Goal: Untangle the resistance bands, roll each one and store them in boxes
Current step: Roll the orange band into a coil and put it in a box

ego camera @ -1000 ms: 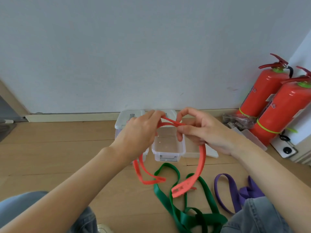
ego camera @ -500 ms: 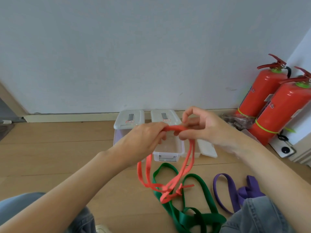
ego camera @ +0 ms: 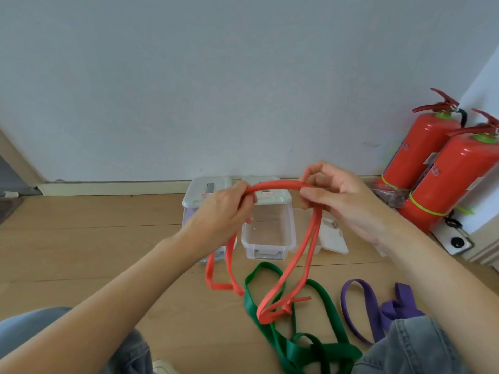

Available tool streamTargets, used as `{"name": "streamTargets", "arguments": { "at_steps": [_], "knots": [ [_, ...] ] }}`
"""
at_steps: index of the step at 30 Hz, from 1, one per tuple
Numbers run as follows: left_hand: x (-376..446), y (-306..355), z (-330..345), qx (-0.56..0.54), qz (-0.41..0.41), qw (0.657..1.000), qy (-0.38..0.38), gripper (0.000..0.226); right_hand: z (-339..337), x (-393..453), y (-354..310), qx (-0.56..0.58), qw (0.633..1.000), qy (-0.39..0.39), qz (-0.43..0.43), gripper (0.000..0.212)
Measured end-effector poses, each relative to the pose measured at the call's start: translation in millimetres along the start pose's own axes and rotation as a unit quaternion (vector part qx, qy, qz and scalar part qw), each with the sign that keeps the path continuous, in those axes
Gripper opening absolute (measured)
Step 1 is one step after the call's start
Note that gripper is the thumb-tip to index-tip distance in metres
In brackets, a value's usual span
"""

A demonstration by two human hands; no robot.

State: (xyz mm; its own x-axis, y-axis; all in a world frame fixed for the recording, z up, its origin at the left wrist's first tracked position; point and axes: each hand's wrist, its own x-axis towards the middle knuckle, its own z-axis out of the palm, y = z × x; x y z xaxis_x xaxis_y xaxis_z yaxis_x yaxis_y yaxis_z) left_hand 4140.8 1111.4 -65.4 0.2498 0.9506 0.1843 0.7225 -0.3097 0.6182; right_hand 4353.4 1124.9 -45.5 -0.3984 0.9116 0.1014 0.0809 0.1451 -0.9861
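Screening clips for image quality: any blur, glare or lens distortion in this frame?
Head view: even, soft daylight, no harsh shadows; wide-angle bending at the edges tilts the fire extinguishers; the red band and both hands are sharp; slight sheen on the clear box.

The band point(ego camera: 278, 186) held up is orange-red. On the light brown wooden floor point(ego camera: 94, 238) lie a dark green band point(ego camera: 324, 298) and a purple band point(ego camera: 359, 306). The boxes point(ego camera: 267, 233) are clear with whitish lids. The two fire extinguishers point(ego camera: 442, 179) are red with yellow-green straps. The wall point(ego camera: 216, 76) is pale grey.
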Motion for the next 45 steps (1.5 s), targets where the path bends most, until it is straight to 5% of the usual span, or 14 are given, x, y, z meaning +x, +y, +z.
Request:
{"name": "streamTargets", "arguments": {
  "at_steps": [3,8,14,17,21,27,38,45],
  "knots": [
    [-5,15,-8,-0.015,0.046,0.998,0.035,0.017,4,-2,3,0.010,0.997,-0.072,0.032,0.027],
    [-10,20,-2,0.038,0.089,0.995,-0.028,0.023,13,2,4,0.000,1.000,-0.004,-0.005,0.044],
    [-10,15,6,0.075,0.127,0.987,-0.058,0.010,23,0,5,-0.115,0.990,-0.074,-0.016,0.027],
    [-10,10,8,0.057,0.109,0.989,-0.078,0.011,23,1,5,-0.112,0.992,-0.050,-0.031,0.015],
    [-5,3,3,0.023,0.060,0.992,-0.109,0.019,12,1,4,-0.069,0.997,-0.005,-0.017,0.015],
    [-6,10,-5,-0.065,0.047,0.987,-0.141,0.019,14,-3,4,-0.098,0.988,-0.116,0.011,0.032],
    [-6,2,-11,-0.104,0.027,0.969,-0.221,0.017,4,0,8,-0.081,0.996,-0.035,-0.001,0.016],
    [-7,9,-12,-0.165,0.039,0.957,-0.237,0.018,13,-3,9,-0.026,0.987,-0.148,0.057,0.022]
  ]
}}
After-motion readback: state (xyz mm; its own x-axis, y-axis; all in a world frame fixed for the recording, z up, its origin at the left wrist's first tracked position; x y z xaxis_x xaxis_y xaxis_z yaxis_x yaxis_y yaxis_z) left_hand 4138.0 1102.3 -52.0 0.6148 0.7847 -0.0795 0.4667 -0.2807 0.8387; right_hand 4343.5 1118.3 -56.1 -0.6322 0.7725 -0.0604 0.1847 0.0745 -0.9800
